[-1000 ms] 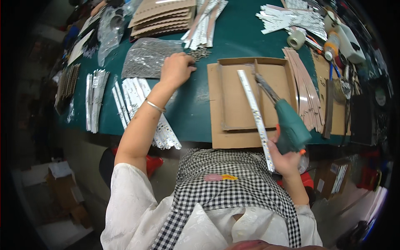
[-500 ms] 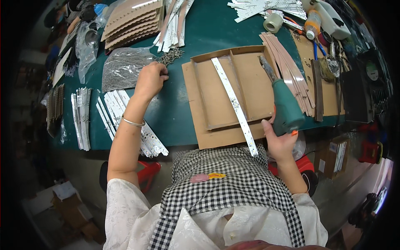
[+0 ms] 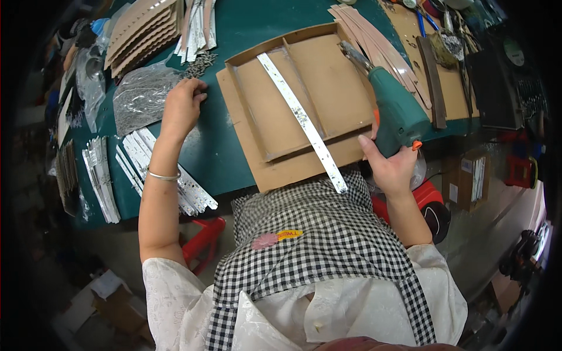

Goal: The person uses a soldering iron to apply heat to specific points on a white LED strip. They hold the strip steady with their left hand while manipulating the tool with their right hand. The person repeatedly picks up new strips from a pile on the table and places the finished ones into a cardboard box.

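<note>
My left hand (image 3: 182, 108) is at the near side of a small pile of dark screws (image 3: 202, 63), beside a clear plastic bag (image 3: 140, 96) packed with more small grey pieces. Its fingers are drawn together; anything between them is hidden. In my right hand (image 3: 393, 169) is a green power screwdriver (image 3: 404, 108), its metal tip pointing away from me over the right edge of a shallow brown tray (image 3: 345, 82). A white strip dotted with small parts (image 3: 301, 117) lies slantwise across the tray, its near end overhanging the front edge by my checked apron.
Bundles of white strips (image 3: 100, 178) and loose strips (image 3: 175, 169) lie left on the green table (image 3: 225, 155). Wavy-edged brown boards (image 3: 143, 35) are stacked at the far left. Pinkish strips (image 3: 380, 47) and a dark bar (image 3: 432, 82) lie to the right.
The view has shifted, so the table appears turned and nearer things sit further left. My left hand stays by the screws; my right hand still holds the screwdriver. The white strip remains on the tray.
</note>
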Available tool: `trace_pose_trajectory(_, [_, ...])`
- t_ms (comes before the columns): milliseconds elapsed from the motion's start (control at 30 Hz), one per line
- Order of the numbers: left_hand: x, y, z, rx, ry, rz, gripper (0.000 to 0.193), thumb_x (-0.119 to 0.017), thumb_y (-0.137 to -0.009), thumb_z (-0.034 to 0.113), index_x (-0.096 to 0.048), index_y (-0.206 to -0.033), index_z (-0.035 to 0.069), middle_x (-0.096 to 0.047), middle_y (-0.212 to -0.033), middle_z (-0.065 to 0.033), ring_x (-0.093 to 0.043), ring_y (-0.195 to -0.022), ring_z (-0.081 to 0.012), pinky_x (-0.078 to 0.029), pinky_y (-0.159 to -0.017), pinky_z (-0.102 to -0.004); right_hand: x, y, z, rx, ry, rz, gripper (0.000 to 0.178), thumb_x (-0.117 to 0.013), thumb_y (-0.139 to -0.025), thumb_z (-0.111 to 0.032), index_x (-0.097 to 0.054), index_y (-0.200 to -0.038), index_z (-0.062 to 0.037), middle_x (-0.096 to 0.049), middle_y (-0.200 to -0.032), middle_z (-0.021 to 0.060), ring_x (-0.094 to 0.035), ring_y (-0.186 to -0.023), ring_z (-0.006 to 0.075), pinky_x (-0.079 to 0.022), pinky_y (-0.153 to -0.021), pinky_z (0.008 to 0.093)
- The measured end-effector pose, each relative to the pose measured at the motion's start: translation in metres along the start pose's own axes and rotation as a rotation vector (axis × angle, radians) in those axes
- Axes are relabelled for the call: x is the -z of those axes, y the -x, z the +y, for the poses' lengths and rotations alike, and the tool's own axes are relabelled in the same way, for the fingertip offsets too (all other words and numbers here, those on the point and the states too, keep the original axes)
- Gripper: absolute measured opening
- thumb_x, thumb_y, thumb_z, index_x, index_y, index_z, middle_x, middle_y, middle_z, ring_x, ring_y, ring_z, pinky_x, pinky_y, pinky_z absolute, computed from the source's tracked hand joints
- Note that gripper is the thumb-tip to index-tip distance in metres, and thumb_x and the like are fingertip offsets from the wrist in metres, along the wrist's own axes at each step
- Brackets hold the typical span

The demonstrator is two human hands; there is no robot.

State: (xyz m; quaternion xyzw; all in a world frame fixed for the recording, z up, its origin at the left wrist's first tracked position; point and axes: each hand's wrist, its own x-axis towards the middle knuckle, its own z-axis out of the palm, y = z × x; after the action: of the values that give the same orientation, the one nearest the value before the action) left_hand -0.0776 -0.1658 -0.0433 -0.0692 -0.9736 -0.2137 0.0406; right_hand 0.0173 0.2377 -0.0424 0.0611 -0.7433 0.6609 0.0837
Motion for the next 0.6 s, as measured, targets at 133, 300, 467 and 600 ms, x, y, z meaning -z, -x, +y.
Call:
trace_pose_trajectory(133, [0.003, -0.001, 0.004, 0.004, -0.102, -0.029, 0.015, -0.071, -0.081, -0.002, -0.065, -0.095, -0.001, -0.067, -0.089, -0.0148, -0.067, -0.078, -0.0281, -0.053, -0.072, -0.037, 0.002, 0.002, -0.003, -0.069, -0.062, 0.01, 0.046, -0.072, -0.082, 0.008, -0.053, -0.124, 0.0036, -0.058, -0.095, 0.005, -0.057, -0.075, 0.0085, -0.05, -0.062, 0.0223])
trace_pose_trajectory(300, [0.009, 0.001, 0.025, 0.034, -0.126, 0.014, 0.011, -0.07, -0.084, 0.0, -0.065, -0.094, -0.001, -0.068, -0.09, -0.0144, -0.067, -0.079, -0.0268, -0.053, -0.072, -0.0355, 0.005, 0.005, 0.0, -0.07, -0.074, 0.038, 0.048, -0.073, -0.083, 0.008, -0.052, -0.126, 0.004, -0.059, -0.097, 0.0059, -0.059, -0.075, 0.0092, -0.052, -0.061, 0.023])
trace_pose_trajectory(467, [0.012, 0.005, 0.066, -0.115, 0.071, 0.142, 0.014, -0.071, -0.085, 0.002, -0.068, -0.099, 0.001, -0.068, -0.087, -0.0134, -0.068, -0.079, -0.0241, -0.054, -0.074, -0.0321, 0.005, 0.003, -0.001, -0.074, -0.063, 0.038, 0.049, -0.073, -0.083, 0.007, -0.051, -0.126, 0.0038, -0.059, -0.095, 0.0065, -0.059, -0.073, 0.0095, -0.054, -0.058, 0.0228])
trace_pose_trajectory(600, [0.002, 0.009, 0.114, -0.121, 0.247, 0.102, 0.014, -0.072, -0.084, 0.001, -0.07, -0.098, 0.002, -0.07, -0.082, -0.0125, -0.07, -0.077, -0.0231, -0.054, -0.072, -0.0311, 0.006, 0.003, 0.002, -0.075, -0.036, 0.048, 0.051, -0.073, -0.083, 0.007, -0.05, -0.128, 0.0036, -0.06, -0.094, 0.0069, -0.059, -0.072, 0.0098, -0.054, -0.057, 0.0229])
